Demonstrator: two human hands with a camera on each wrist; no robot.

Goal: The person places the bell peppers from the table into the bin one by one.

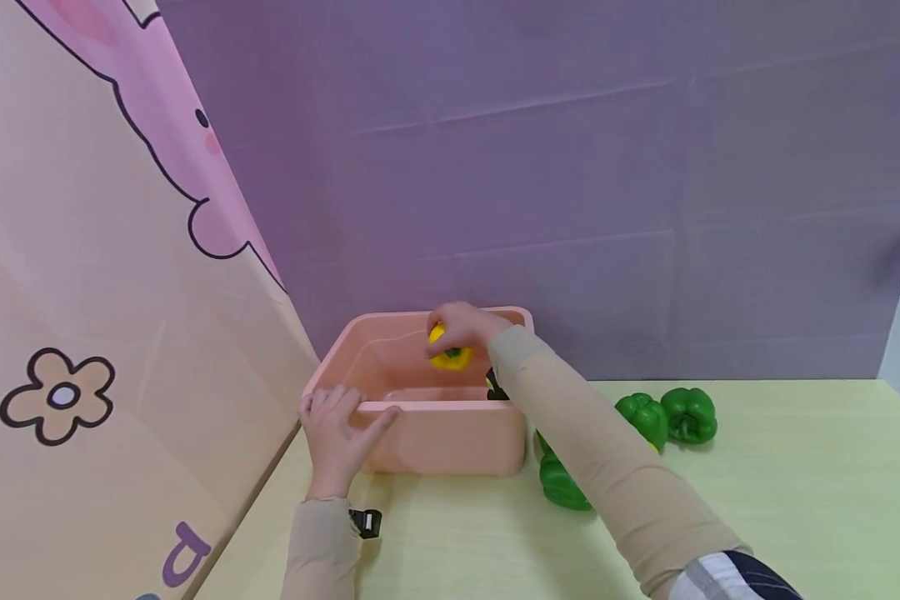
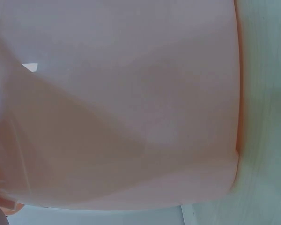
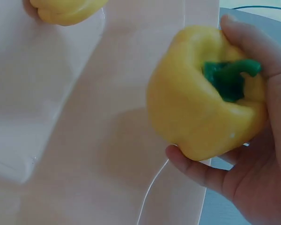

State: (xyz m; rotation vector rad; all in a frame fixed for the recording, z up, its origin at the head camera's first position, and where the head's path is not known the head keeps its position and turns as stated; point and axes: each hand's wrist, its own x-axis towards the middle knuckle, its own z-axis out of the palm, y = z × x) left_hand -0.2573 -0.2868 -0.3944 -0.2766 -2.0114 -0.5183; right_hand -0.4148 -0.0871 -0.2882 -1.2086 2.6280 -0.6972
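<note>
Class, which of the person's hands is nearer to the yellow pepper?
Right. The right hand grips the yellow pepper above the pink tub; the left hand rests on the tub's near rim.

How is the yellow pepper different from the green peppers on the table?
The yellow pepper is held in the right hand over the pink tub; the green peppers lie on the table, untouched. One is yellow, the others green. All share the same lobed bell-pepper shape.
</note>
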